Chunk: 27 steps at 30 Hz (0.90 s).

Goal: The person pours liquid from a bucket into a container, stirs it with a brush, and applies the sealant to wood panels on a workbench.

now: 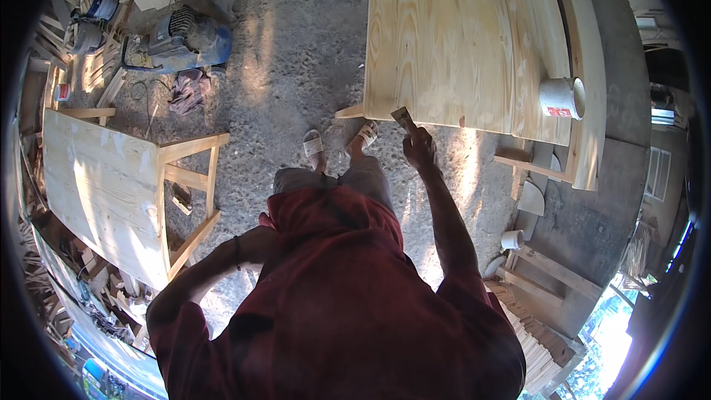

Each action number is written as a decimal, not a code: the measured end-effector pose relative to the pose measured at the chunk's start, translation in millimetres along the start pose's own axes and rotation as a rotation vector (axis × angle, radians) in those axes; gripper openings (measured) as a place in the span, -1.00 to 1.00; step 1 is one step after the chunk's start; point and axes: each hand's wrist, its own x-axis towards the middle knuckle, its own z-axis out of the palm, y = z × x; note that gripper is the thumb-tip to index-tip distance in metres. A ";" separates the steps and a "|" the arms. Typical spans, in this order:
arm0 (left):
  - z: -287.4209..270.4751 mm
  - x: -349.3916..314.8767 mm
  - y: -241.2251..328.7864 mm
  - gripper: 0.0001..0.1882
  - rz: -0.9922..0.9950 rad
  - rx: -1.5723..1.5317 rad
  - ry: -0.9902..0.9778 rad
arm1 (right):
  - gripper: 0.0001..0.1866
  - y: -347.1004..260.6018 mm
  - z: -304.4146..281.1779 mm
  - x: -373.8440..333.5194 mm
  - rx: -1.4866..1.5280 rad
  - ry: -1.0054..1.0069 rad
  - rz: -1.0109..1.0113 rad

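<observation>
My right hand [421, 150] is closed round a short, flat-ended hand tool [402, 118], either a brush or a scraper. Its broad end reaches the near edge of a pale wooden table [444, 44], close to the front left corner; whether it touches the wood I cannot tell. A white bucket [559, 98] with a red-marked label lies or leans on the right part of that tabletop. My left arm bends in toward my waist, and my left hand [259, 243] rests against the dark red shirt [326, 252], its fingers hidden.
Another wooden table [104, 185] with bare legs stands at the left. Farther back are a blue machine with a motor [189, 38] and a crumpled cloth [189, 92] on the rough floor [281, 52]. A small white pot [512, 240] and wood strips [541, 281] sit at the right.
</observation>
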 end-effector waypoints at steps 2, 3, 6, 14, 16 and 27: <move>-9.5 2.5 5.5 -0.77 0.018 -0.029 0.039 | -0.51 -3.0 24.5 -8.4 -0.021 -0.020 0.156; -6.0 1.1 -0.8 -0.78 0.023 -0.005 -0.016 | -0.55 -0.8 42.6 -25.8 -0.143 -0.016 0.098; 12.4 0.2 -17.0 -0.79 -0.004 0.053 -0.123 | -0.54 -18.1 27.3 -38.6 -0.102 -0.274 0.165; 16.9 4.1 -18.7 -0.84 0.060 0.001 0.082 | -0.59 -48.3 -33.8 25.9 0.106 -0.163 0.404; 16.8 6.2 -23.3 -0.82 0.086 0.022 0.033 | -0.56 -48.6 -33.0 44.9 0.132 -0.132 0.454; 10.0 8.8 -9.2 -0.81 0.040 -0.048 0.024 | -0.54 -58.1 -36.0 23.6 0.093 -0.223 0.281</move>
